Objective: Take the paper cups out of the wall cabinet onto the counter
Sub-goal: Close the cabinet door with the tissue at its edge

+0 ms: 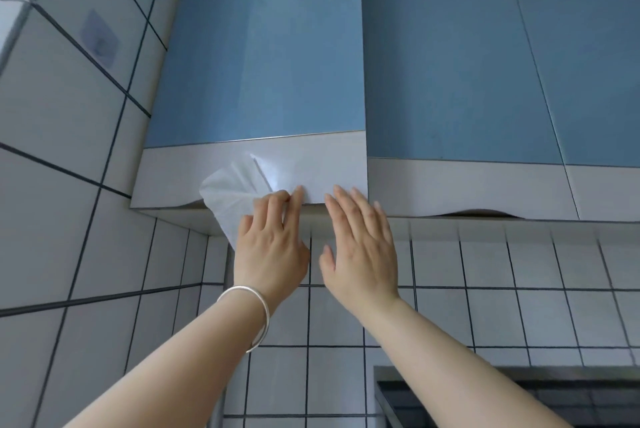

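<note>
Head view, looking up at a wall cabinet (263,57) with blue doors and a white band along the bottom of each door. Both arms reach up to the lower edge of the left door (311,168). The left hand (273,240) grips a crumpled white cloth (225,199), fingers curled around it, with the fingertips (298,194) touching the door's white band at its bottom edge; the cloth spreads out to the left of the hand, over the band and the underside of the cabinet. A silver bangle (258,310) circles the left wrist. The right hand (360,244) is empty, fingers straight and held loosely together, palm facing the cabinet, its fingertips (341,194) at or just under the door's bottom edge, near the right corner; whether they touch the door cannot be told. The two hands lie just beside each other without touching. All cabinet doors are closed, so the paper cups are hidden, and their place cannot be told. To the right stand further blue doors (460,64) of the same kind. White wall tiles (485,317) with dark grout cover the walls to the left and below the cabinet. A dark metal-edged fixture (408,393) shows at the lower right; what it is cannot be told.
</note>
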`<state>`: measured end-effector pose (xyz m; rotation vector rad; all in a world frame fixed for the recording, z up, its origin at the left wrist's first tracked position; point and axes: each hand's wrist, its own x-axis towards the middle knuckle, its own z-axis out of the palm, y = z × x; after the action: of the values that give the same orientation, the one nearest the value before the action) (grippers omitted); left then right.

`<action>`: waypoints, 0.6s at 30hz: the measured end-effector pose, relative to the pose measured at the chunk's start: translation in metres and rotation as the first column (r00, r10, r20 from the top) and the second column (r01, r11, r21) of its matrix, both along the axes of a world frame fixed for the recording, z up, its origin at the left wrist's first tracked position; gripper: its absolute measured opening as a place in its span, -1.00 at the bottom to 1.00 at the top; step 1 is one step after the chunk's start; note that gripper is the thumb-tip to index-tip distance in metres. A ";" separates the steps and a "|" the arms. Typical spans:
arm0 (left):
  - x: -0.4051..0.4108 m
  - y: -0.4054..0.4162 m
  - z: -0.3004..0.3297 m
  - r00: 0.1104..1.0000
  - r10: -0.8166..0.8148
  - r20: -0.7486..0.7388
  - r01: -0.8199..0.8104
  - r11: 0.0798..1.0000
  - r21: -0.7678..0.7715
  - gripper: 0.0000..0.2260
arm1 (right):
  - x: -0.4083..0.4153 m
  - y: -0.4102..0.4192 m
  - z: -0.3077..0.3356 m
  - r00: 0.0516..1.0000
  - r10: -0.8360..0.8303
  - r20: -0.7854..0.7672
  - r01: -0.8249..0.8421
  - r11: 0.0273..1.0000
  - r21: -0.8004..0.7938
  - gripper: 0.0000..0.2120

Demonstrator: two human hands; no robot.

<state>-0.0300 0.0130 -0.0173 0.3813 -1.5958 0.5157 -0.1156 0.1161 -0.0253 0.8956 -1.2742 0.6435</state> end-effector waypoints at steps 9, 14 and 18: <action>-0.029 -0.015 -0.001 0.999 0.047 0.019 -0.046 0.997 -0.054 -0.30 | -0.033 -0.019 -0.002 0.996 -0.044 0.072 0.044 0.999 0.011 -0.31; -0.042 -0.027 0.001 0.995 0.103 0.012 -0.101 0.990 -0.096 -0.31 | -0.043 -0.030 -0.002 0.990 -0.099 0.104 0.097 0.995 0.020 -0.29; -0.052 -0.033 0.001 0.994 0.110 0.000 -0.109 0.988 -0.106 -0.32 | -0.051 -0.038 -0.003 0.985 -0.123 0.120 0.122 0.992 0.018 -0.29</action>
<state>-0.0823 -0.0195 -0.0166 0.3895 -1.5520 0.6832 -0.1669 0.0778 -0.0281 0.7898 -1.4311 0.6011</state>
